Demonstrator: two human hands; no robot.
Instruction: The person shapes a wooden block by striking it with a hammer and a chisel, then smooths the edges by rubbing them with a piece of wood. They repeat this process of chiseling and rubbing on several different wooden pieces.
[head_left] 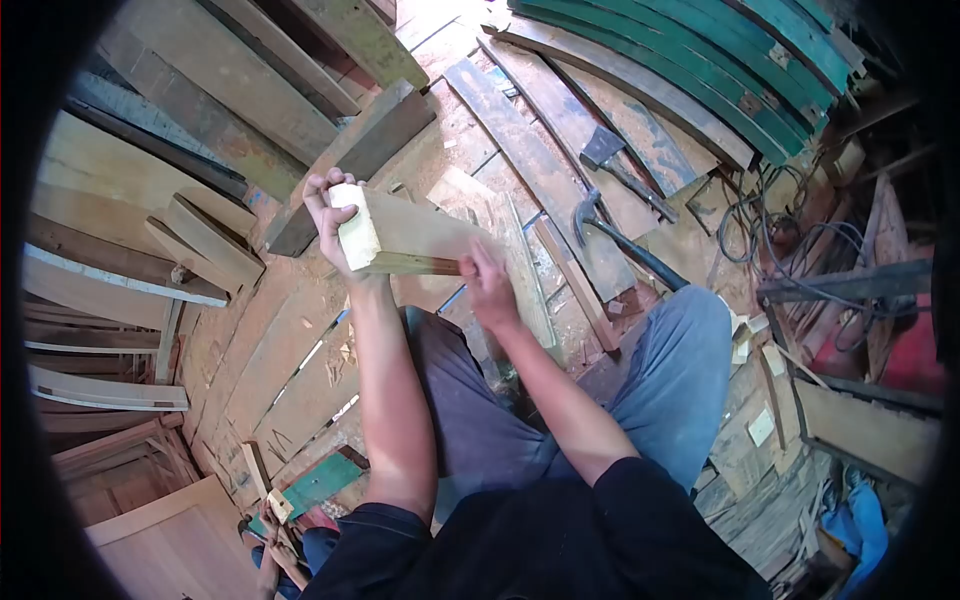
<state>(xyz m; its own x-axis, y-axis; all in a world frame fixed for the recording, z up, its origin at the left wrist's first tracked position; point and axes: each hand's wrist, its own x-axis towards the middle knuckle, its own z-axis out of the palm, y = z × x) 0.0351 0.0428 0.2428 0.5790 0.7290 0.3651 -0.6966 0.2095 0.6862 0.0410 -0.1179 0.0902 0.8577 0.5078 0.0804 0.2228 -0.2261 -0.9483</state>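
Observation:
My left hand [330, 215] is wrapped round the pale, rough end of a short wooden board [425, 232], with the thumb across that end. The board is held up above the floor, in front of my knees. At its right, lower corner, the curled fingers of my right hand [490, 287] close on the edge; slight blur hides the exact contact. Just beyond my right knee lies a claw hammer [628, 243] with a dark handle. Farther off, a hatchet-like tool [625, 170] rests on the planks.
Planks [530, 160] and a thick beam [350, 165] lie ahead. Green boards [690, 65] are stacked at upper right, near tangled cable [790, 230]. Curved wooden pieces [110, 270] stand at left. Another person's hands [280, 550] work at lower left. Shavings litter the floor.

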